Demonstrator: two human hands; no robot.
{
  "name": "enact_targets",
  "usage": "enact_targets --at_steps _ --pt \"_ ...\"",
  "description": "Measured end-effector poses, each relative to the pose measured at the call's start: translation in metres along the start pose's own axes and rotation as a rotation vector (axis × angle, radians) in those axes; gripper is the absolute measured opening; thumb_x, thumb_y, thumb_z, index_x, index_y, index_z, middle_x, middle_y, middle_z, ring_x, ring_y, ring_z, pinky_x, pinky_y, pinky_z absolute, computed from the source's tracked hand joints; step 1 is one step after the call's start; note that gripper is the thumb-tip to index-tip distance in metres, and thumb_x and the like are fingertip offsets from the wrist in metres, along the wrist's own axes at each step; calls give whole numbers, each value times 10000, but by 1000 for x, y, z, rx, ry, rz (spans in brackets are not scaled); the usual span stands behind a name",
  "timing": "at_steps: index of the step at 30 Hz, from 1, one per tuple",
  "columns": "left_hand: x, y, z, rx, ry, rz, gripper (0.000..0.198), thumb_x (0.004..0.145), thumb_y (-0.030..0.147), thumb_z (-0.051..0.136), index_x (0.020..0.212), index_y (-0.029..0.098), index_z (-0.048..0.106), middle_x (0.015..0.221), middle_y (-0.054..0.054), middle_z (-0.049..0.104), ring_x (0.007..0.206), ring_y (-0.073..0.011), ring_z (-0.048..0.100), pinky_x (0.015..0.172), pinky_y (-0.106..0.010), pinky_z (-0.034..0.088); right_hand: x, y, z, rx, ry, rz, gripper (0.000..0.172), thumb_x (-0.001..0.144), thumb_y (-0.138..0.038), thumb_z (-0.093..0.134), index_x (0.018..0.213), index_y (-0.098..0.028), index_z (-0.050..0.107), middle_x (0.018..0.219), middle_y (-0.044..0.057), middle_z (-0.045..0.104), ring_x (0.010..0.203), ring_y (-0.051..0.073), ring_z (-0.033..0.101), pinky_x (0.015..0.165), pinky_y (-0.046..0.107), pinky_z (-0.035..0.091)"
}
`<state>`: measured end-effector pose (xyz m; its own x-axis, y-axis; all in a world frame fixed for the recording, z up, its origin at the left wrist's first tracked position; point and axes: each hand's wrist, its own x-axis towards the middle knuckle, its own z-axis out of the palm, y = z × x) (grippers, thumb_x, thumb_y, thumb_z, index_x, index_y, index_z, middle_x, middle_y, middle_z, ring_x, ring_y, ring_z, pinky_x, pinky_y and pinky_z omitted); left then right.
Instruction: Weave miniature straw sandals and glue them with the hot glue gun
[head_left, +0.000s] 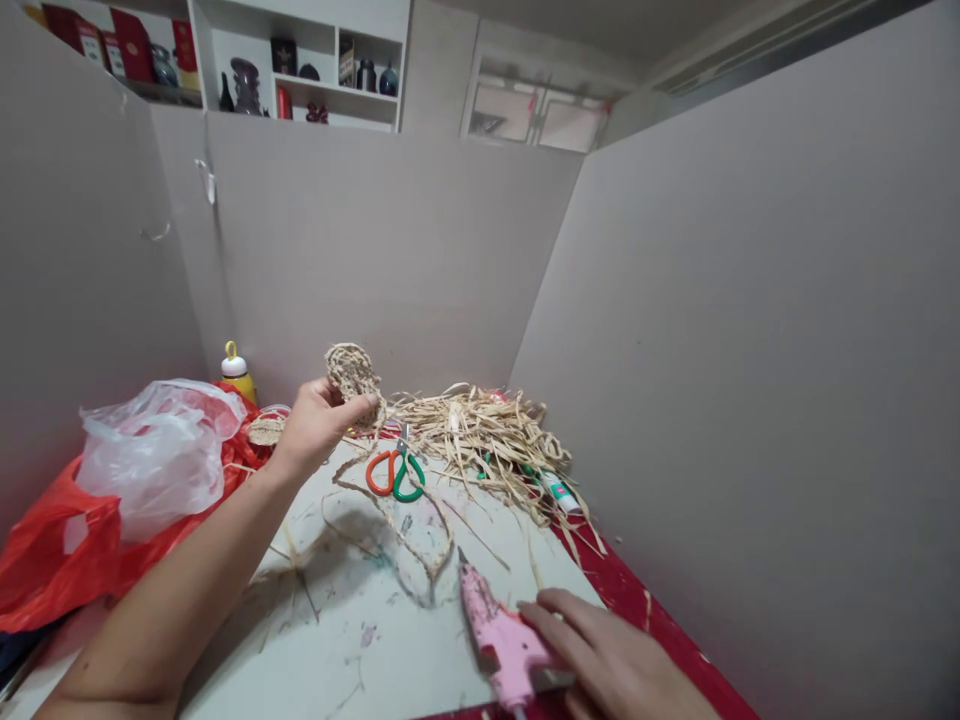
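Note:
My left hand [319,420] pinches a coiled braid piece of straw [352,380], held up above the white board [360,620]. A loose braided cord [401,535] hangs from the piece and loops down over the board. At the lower right, my right hand [607,650] has its fingers on the pink glue gun [499,635], whose dark nozzle points up and away; part of the grip is hidden by the hand. Scissors [396,475] with one orange and one green handle lie just beyond the cord.
Dry straw strips [480,440] are heaped at the back right, beside a small white and green tube [561,493]. Red and clear plastic bags [157,450] fill the left, with a yellow bottle [238,375] behind. Grey partitions [390,240] enclose the table.

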<state>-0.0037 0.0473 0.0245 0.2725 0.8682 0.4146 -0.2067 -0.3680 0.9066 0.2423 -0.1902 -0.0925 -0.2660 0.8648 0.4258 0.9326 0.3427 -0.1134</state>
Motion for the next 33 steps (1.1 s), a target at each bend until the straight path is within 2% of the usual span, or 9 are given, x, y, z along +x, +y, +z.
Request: enact_targets --at_steps 3,6,10,14,17,22,26,30,33 --pt "5 -7 -1 24 12 2 237 621 284 798 749 111 697 657 -19 666 574 -126 575 575 -247 457 -8 20 -15 365 241 213 360 758 -144 586 1088 -261 671 1040 91 700 954 280 661 800 341 534" --pt "9 -14 1 63 12 -7 172 617 239 781 682 123 672 615 6 638 545 -110 547 543 -225 420 -7 34 -19 798 490 580 189 743 -285 669 924 -244 707 834 55 687 787 265 637 664 330 519" --pt "5 -23 13 116 -45 -48 132 604 183 750 589 127 631 532 25 581 488 -100 497 489 -216 369 22 29 -10 1273 567 936 224 649 -330 826 684 -161 683 526 -9 567 490 131 498 455 231 420" --pt "-9 -27 31 136 -110 -92 175 635 199 723 558 144 576 509 38 537 470 -96 471 476 -217 366 65 4 2 1460 688 927 326 615 -376 858 807 -153 719 625 -10 635 570 109 563 565 211 492" --pt "-21 -24 39 124 -91 -75 174 677 223 724 618 156 575 571 39 557 527 -101 500 515 -210 399 94 -22 4 1662 721 883 313 614 -325 869 838 -164 720 823 32 734 600 99 600 594 211 519" --pt "-33 -14 41 -2 -14 -39 156 727 254 733 703 160 611 671 31 609 622 -107 537 601 -207 442 119 -55 8 2082 455 906 385 648 -288 851 990 -190 703 1076 97 747 641 161 707 486 211 521" --pt "-36 -12 44 0 43 -83 129 747 255 723 741 155 642 696 21 641 635 -115 544 610 -214 450 121 -62 29 2288 212 822 408 702 -364 805 1073 -239 688 1134 74 733 720 242 752 442 248 537" --pt "-36 -15 46 34 101 -37 144 780 286 704 742 156 654 757 4 663 728 -133 572 693 -226 464 120 -63 50 2439 -81 670 394 763 -474 737 1022 -177 723 1085 99 748 822 254 748 543 285 581" --pt "-37 -17 45 34 129 -26 171 787 318 707 757 160 651 773 6 656 735 -133 566 717 -232 462 122 -64 53 2501 -103 636 398 796 -482 702 1056 -181 712 1055 114 755 905 262 731 651 332 585"
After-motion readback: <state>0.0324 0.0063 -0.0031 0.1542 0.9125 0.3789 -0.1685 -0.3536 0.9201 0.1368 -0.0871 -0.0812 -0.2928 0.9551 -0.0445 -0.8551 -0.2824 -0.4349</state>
